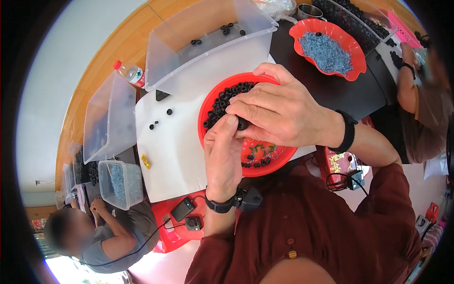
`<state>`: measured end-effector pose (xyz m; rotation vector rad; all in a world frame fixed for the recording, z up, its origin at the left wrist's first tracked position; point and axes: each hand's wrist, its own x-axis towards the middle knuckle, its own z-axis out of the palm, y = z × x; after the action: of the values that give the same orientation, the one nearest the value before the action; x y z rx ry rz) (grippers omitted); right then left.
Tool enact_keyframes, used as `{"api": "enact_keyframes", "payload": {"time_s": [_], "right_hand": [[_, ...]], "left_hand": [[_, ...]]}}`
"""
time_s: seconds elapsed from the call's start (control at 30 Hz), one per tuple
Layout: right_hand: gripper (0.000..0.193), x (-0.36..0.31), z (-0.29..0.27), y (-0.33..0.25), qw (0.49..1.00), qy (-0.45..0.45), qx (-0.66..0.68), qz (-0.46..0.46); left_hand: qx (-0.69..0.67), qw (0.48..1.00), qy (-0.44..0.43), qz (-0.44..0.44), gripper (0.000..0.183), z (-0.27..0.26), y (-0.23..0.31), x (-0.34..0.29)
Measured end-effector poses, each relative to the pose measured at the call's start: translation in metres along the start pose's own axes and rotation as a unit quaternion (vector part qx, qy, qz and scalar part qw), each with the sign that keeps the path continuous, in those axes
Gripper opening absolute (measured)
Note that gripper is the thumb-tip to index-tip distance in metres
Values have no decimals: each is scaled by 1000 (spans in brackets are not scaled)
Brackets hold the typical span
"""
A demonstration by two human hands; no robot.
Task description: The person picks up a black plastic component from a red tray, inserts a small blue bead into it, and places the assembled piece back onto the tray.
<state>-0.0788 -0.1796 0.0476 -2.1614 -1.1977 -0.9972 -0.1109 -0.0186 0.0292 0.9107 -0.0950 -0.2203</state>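
Note:
Above a red round tray [208, 97], my two hands meet at the fingertips around a small black ring-like part [242, 124]. My left hand [222, 154] is closed, its thumb and fingers pressed against the part's left side. From the right, my right hand [283, 111] pinches the same part, its fingers bent over and partly hiding it. Many similar black parts [217, 106] are heaped in the far left of the tray. A few more black pieces [257, 163] rest along its near rim, beside a printed flower pattern on the tray floor.
A clear plastic bin [165, 71] with several black parts stands beyond the tray. A red scalloped dish [357, 61] of blue-grey small pieces is at far right. Loose black parts [169, 112] and a yellow wrapper [145, 161] lie on white paper. Other people sit left and right.

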Motion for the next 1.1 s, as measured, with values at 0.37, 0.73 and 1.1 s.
{"api": "enact_keyframes", "payload": {"time_s": [0.37, 0.73, 1.1], "right_hand": [[39, -4, -14, 4, 995, -81, 53, -1], [42, -2, -25, 0, 996, -74, 43, -2], [47, -6, -25, -9, 997, -47, 65, 3]], "left_hand": [[295, 952, -4, 86, 26, -1, 10, -18], [267, 961, -2, 77, 27, 5, 6, -22], [114, 990, -38, 73, 24, 0, -4, -27]]}}
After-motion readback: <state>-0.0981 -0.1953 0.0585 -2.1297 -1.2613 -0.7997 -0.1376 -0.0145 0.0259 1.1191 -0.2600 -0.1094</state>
